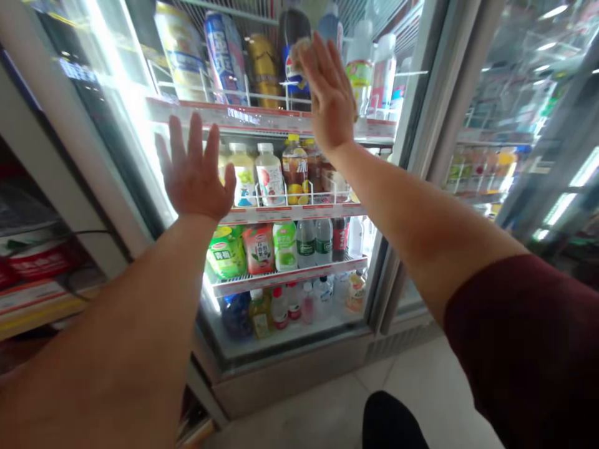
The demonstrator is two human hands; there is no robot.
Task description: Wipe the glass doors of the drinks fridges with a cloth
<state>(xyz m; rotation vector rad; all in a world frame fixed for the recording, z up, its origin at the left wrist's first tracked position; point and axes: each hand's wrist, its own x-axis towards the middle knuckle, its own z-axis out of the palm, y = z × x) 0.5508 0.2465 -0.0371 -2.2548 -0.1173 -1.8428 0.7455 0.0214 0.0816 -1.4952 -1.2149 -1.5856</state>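
Maroon sleeve (519,324); yellow-capped bottle (295,168), lettered 冰; left hand (194,174) — spread, empty; right hand (331,103) — straight-fingered over beige cloth (302,53), grasp unclear.

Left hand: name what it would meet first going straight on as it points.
The left hand would probably meet the glass door first, ahead of the shelves; whether it already touches is unclear.

Lit, grey-framed glass drinks cooler (292,377)
Your bare left hand (194,174) is splayed; your bare right hand (332,103), higher, overlaps a dark plastic bottle (294,25).
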